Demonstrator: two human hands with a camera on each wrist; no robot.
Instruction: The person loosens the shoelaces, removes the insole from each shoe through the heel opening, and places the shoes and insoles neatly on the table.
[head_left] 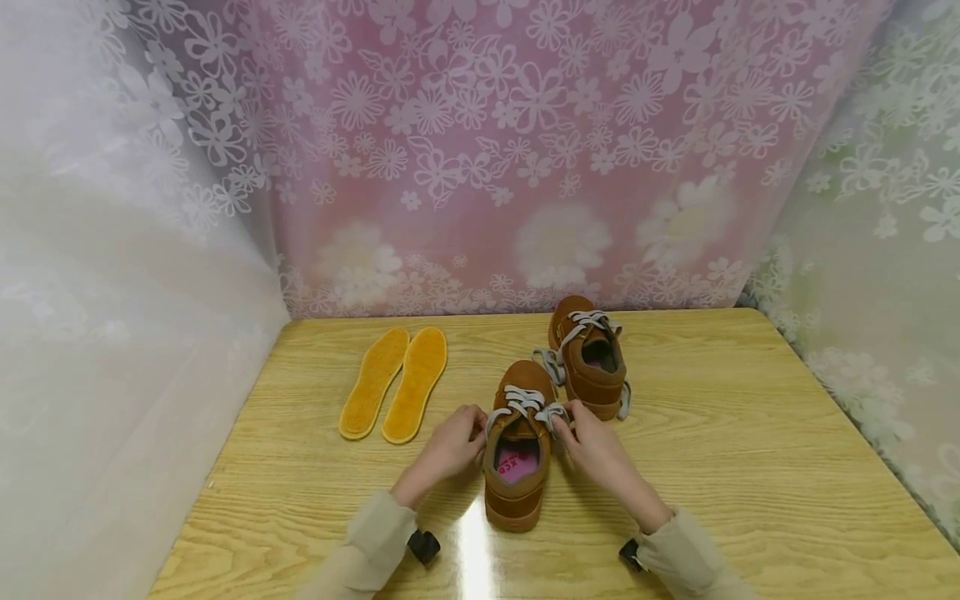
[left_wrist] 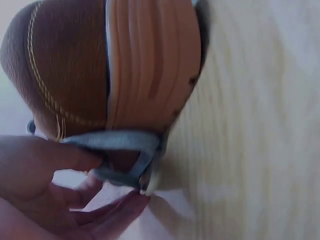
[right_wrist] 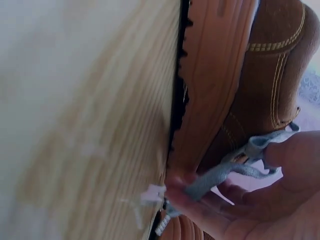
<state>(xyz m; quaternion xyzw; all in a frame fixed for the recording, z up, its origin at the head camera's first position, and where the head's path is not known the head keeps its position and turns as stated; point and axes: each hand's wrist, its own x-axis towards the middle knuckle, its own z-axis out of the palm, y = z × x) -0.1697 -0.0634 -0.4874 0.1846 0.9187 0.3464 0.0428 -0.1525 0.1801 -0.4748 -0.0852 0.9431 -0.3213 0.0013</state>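
Note:
A brown lace-up shoe (head_left: pixel 514 505) stands on the table between both hands, its toe pointing away and a pink lining with red print inside. Grey laces (head_left: pixel 522 399) cross its tongue, with loose lengths out to both sides. On the left of the shoe, my left hand (head_left: pixel 453 442) holds a shoelace (left_wrist: pixel 115 140) between thumb and fingers, and the lace loops beside the sole. At the right side, my right hand (head_left: pixel 596 447) pinches the other length of shoelace (right_wrist: pixel 212 180), whose tip hangs past the fingers.
Behind and to the right stands a matching brown shoe (head_left: pixel 597 392), its laces loose on the table. Two yellow insoles (head_left: pixel 372 385) lie side by side at the back left. The wooden table (head_left: pixel 750 467) meets a flowered curtain (head_left: pixel 480 167) at its far edge.

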